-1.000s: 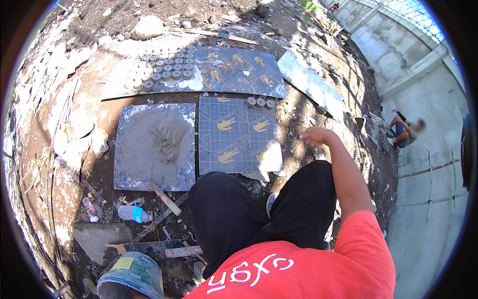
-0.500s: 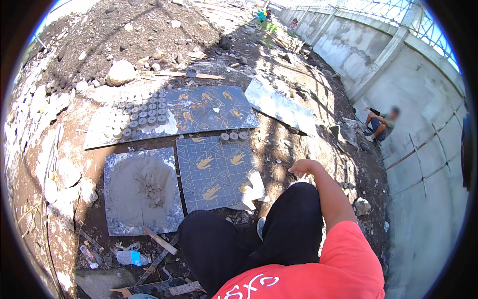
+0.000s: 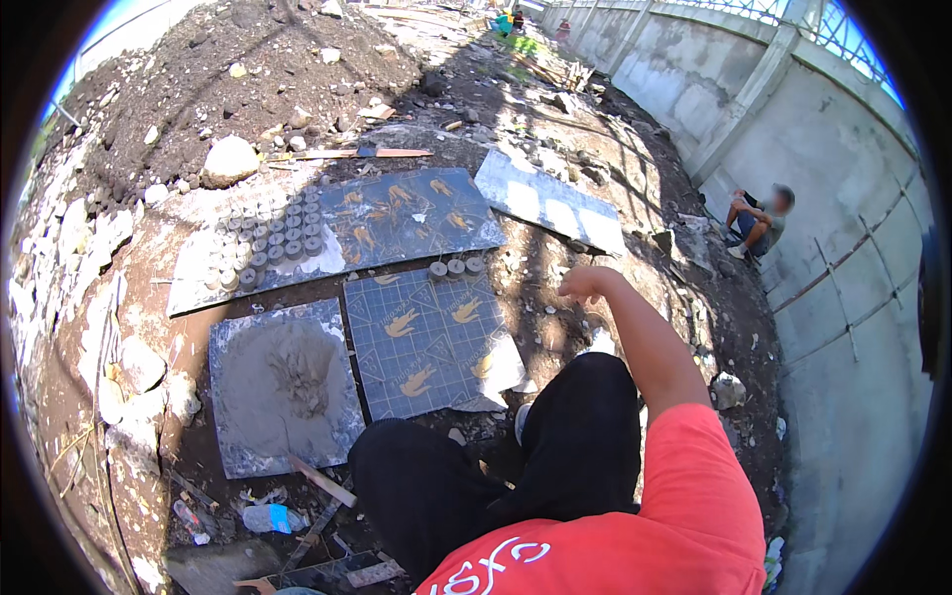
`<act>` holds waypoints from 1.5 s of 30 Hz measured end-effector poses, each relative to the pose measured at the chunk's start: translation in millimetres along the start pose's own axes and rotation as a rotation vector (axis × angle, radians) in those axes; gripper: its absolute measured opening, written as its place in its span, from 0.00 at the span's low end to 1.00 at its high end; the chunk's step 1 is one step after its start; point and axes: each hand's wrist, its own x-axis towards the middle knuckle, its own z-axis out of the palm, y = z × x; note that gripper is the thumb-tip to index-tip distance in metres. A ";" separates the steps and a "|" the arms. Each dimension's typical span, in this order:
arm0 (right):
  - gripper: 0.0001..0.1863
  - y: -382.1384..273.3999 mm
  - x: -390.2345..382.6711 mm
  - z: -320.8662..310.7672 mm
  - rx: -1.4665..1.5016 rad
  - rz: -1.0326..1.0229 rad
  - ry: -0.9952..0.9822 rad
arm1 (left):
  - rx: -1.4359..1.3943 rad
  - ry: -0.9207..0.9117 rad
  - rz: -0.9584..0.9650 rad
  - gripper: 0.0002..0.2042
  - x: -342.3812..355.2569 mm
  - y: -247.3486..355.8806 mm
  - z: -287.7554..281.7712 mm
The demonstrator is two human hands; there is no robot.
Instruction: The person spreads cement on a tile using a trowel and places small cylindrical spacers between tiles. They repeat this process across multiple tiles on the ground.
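A long dark flat board point(image 3: 382, 236) is part-filled, ahead-left of the right hand point(image 3: 587, 285).
Closer left, a printed blue-grey panel point(image 3: 416, 337) is placed; farther left, a grey mortar mound point(image 3: 278, 372) seems left unshaped. Round grey cement-like discs point(image 3: 312, 244) are set in rows on the board, three on the panel. Fingers point(image 3: 573, 285) are curled, grip untellable; the left hand is unseen.

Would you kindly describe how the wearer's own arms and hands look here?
The right hand is gloveless, with no watch visible. The forearm is bare, and above it comes a short red sleeve, part of a white-lettered red shirt. The left hand and arm are out of view.
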 end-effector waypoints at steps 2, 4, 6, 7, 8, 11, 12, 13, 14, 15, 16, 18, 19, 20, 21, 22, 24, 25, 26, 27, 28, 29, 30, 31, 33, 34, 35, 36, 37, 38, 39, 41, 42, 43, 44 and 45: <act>0.26 -9.4 11.3 0.1 -0.013 -0.053 0.016 | 0.005 0.002 0.010 0.19 -1.8 3.4 2.8; 0.27 -18.7 15.9 1.8 0.008 -0.073 0.038 | 0.002 0.010 0.021 0.19 -3.1 7.5 4.4; 0.27 -26.8 15.7 6.2 0.099 -0.003 0.065 | 0.007 0.011 0.026 0.19 -3.9 10.8 7.5; 0.27 -28.6 13.8 9.4 0.008 -0.003 0.003 | 0.007 0.013 0.031 0.19 -4.3 12.1 8.5; 0.27 -28.7 12.0 12.0 0.083 0.041 -0.048 | 0.012 0.013 0.032 0.19 -4.6 13.4 10.0; 0.26 -16.8 1.9 35.3 0.320 0.024 -0.164 | 0.007 0.020 0.043 0.19 -5.1 17.1 12.2; 0.25 -9.4 -1.5 47.6 0.428 0.073 -0.202 | 0.009 0.022 0.045 0.19 -5.1 18.0 13.0; 0.25 -2.8 -3.3 61.7 0.530 0.103 -0.254 | 0.012 0.023 0.046 0.19 -5.1 19.0 13.5; 0.25 2.8 -4.8 77.8 0.630 0.130 -0.306 | 0.014 0.027 0.046 0.19 -5.1 19.4 13.4; 0.27 8.8 -9.6 96.3 0.770 0.077 -0.386 | 0.010 0.029 0.046 0.19 -5.1 20.2 14.1; 0.31 12.4 -15.6 115.7 0.890 0.086 -0.436 | 0.010 0.032 0.048 0.19 -4.9 21.6 15.4; 0.27 11.0 -31.8 149.2 0.945 -0.077 -0.369 | 0.016 0.036 0.058 0.19 -4.5 24.2 17.8; 0.26 9.2 -39.4 152.4 1.039 -0.099 -0.380 | 0.016 0.039 0.056 0.19 -4.5 25.4 18.8; 0.24 6.5 -49.5 152.7 1.105 -0.039 -0.373 | 0.015 0.043 0.055 0.19 -4.4 27.0 20.4; 0.23 3.7 -62.9 152.9 1.175 0.024 -0.365 | 0.019 0.046 0.056 0.19 -4.3 28.9 21.3; 0.21 0.0 -78.3 152.9 1.245 0.087 -0.360 | 0.017 0.052 0.060 0.19 -4.5 30.5 22.0; 0.18 -7.2 -104.6 148.0 1.408 0.157 -0.383 | 0.026 0.062 0.069 0.19 -4.8 35.0 23.3; 0.18 -9.7 -115.3 145.0 1.381 0.224 -0.290 | 0.028 0.067 0.073 0.19 -5.7 36.5 23.2; 0.18 -12.3 -123.2 142.0 1.369 0.232 -0.237 | 0.029 0.072 0.076 0.19 -6.7 37.8 22.0; 0.17 -15.7 -127.9 141.2 1.371 0.195 -0.191 | 0.036 0.080 0.080 0.20 -8.1 39.3 20.5; 0.20 -19.8 -129.9 142.8 1.410 0.236 -0.182 | 0.043 0.088 0.084 0.20 -10.0 40.6 19.7; 0.22 -23.8 -130.4 145.3 1.459 0.229 -0.174 | 0.045 0.094 0.088 0.20 -11.9 41.8 18.1; 0.25 -26.6 -129.3 147.2 1.475 0.292 -0.153 | 0.045 0.103 0.088 0.20 -14.8 41.8 15.8; 0.25 -29.1 -127.2 149.4 1.485 0.216 -0.128 | 0.047 0.110 0.092 0.20 -16.9 43.5 14.3; 0.24 -35.6 -122.5 154.9 1.468 0.246 -0.063 | 0.052 0.124 0.108 0.20 -21.2 47.6 13.7; 0.19 -31.5 -125.8 155.0 1.646 0.290 -0.264 | 0.051 0.130 0.119 0.20 -23.3 48.1 12.7; 0.19 -31.2 -124.8 154.9 1.637 0.332 -0.234 | 0.048 0.134 0.130 0.20 -24.2 48.9 13.1; 0.19 -30.2 -125.7 155.5 1.629 0.279 -0.219 | 0.046 0.137 0.138 0.20 -24.9 48.7 13.6; 0.19 -29.4 -126.0 156.0 1.615 0.232 -0.202 | 0.040 0.142 0.145 0.20 -25.4 46.1 12.2; 0.19 -28.8 -125.6 156.8 1.598 0.205 -0.188 | 0.032 0.149 0.149 0.20 -26.1 40.4 11.2; 0.18 -28.0 -124.8 157.4 1.580 0.184 -0.175 | 0.021 0.152 0.142 0.20 -25.9 33.8 9.1; 0.18 -26.3 -120.2 158.9 1.551 0.167 -0.164 | -0.003 0.159 0.115 0.20 -26.0 15.6 2.9; 0.18 -24.0 -117.5 159.7 1.532 0.163 -0.159 | -0.020 0.162 0.094 0.20 -27.1 4.7 0.0; 0.18 -22.0 -113.8 161.7 1.512 0.161 -0.164 | -0.035 0.167 0.072 0.20 -29.1 -5.9 -2.9; 0.18 -18.9 -110.5 163.6 1.497 0.156 -0.166 | -0.043 0.173 0.061 0.20 -30.0 -13.1 -5.8; 0.18 -15.7 -106.6 165.4 1.492 0.147 -0.167 | -0.053 0.179 0.055 0.20 -31.7 -18.3 -9.5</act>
